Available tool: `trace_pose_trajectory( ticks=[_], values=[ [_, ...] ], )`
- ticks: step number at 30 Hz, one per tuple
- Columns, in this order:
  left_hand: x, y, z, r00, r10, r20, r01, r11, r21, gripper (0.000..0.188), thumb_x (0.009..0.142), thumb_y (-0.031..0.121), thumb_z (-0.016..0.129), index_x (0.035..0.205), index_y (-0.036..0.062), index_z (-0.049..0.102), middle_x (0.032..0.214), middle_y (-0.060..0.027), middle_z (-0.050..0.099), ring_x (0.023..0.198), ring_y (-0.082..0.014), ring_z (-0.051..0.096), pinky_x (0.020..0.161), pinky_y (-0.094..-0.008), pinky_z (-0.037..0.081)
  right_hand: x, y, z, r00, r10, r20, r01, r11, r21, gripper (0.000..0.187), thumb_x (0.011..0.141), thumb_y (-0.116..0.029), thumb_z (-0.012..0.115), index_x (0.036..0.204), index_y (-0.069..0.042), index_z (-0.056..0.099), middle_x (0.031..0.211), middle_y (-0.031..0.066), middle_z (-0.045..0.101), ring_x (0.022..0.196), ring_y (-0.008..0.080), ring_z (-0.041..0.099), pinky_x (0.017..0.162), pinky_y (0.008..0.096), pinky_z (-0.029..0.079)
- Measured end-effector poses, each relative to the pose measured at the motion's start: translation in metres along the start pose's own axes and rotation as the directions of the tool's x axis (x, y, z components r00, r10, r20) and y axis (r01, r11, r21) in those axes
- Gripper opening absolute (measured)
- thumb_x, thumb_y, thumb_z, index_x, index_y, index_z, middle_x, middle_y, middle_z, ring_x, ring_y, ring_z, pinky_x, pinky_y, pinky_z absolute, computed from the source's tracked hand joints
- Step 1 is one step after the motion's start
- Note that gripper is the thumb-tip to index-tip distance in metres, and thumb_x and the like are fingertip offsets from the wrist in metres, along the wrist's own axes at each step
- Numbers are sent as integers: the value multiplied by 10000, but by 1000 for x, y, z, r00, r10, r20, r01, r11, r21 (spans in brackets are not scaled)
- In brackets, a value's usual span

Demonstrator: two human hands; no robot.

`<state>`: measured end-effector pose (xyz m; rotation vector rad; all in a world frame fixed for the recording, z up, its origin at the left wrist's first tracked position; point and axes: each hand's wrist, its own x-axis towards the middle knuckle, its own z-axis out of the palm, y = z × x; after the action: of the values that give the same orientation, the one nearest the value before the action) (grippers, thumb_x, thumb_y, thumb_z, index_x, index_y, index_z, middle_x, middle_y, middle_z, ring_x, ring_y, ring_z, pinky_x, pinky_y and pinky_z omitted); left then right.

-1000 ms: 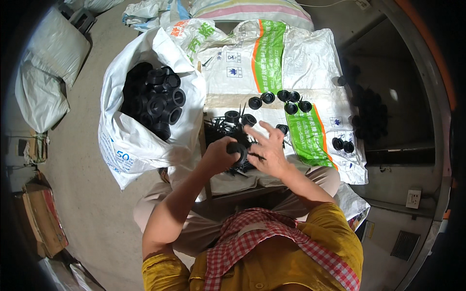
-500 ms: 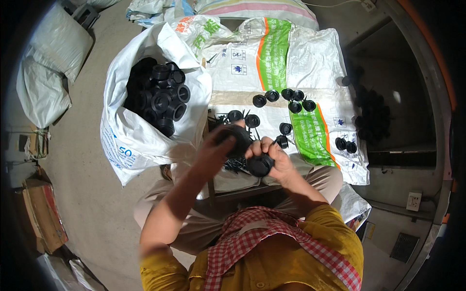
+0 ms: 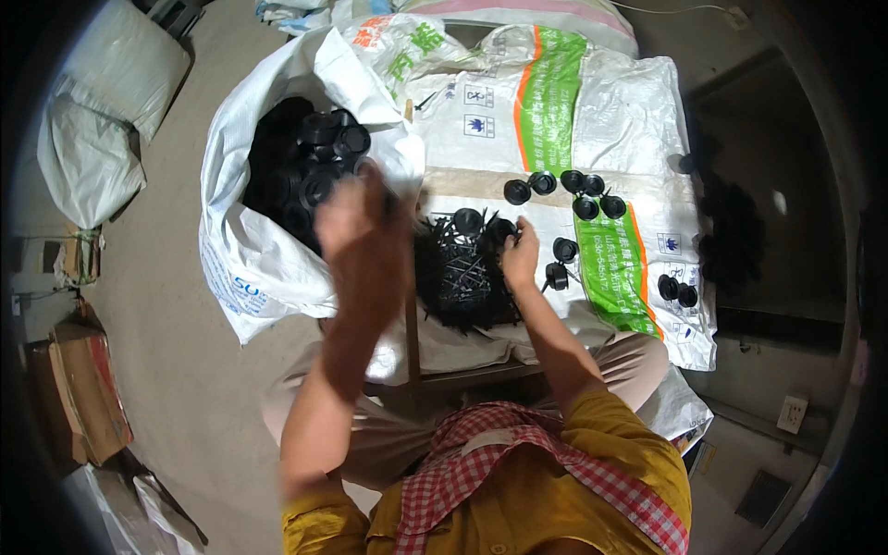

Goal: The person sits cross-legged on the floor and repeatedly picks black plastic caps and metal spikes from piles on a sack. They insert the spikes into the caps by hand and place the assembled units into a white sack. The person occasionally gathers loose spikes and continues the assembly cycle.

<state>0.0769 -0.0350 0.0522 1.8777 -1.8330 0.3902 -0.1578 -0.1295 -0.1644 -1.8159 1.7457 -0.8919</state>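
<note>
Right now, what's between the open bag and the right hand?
In the head view, a pile of thin black sticks lies between the open bag and the right hand, with a round black cap at its far edge.

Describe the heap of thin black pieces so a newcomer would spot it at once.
Start from the open white sack left of centre, with the left hand at its mouth. Just to its right, beside the right hand, lies the heap. It is a bristling tangle of thin black sticks, unlike the round black parts nearby.
</note>
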Motion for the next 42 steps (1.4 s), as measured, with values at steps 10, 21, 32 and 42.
trace_pose_trajectory(
  ticks=[10, 21, 32, 42],
  values=[
    [3, 3, -3, 930, -98, 354, 196, 947, -253, 728, 675, 117, 803, 1329, 34, 494, 1499, -237, 261, 1352, -463, 274, 1082, -494, 297, 22, 27, 33, 826, 30, 563, 130, 961, -244, 285, 854, -122, 629, 1113, -58, 530, 1087, 187, 626, 993, 380, 594, 857, 444, 473],
    [-25, 33, 35, 673, -66, 737, 643, 546, -537, 621, 721, 215, 780, 1263, 28, 543, 1026, -209, 659, 969, -347, 638, 878, -391, 490, -29, -122, -113, 612, -746, 264, 646, 664, 377, 194, 819, -44, 677, 969, -58, 555, 929, 118, 652, 798, 326, 630, 674, 370, 512],
    [-43, 41, 23, 711, 558, 429, -260, 775, -576, 307, 739, 0, 653, 1030, 45, 569, 985, -135, 643, 951, -335, 619, 825, -395, 503, -45, -115, -140, 467, -254, 847, 127, 967, 220, 236, 903, -275, 626, 928, -56, 540, 869, 117, 638, 788, 279, 621, 698, 353, 484],
    [-26, 31, 17, 776, -107, 622, 412, -661, -627, 356, 845, 62, 656, 1181, 18, 550, 1187, -154, 618, 1154, -260, 583, 996, -381, 453, -36, -111, -128, 474, -529, 703, -807, 58, 588, 280, 834, -289, 696, 926, -65, 557, 791, 103, 565, 759, 182, 536, 627, 279, 415]
  ],
)
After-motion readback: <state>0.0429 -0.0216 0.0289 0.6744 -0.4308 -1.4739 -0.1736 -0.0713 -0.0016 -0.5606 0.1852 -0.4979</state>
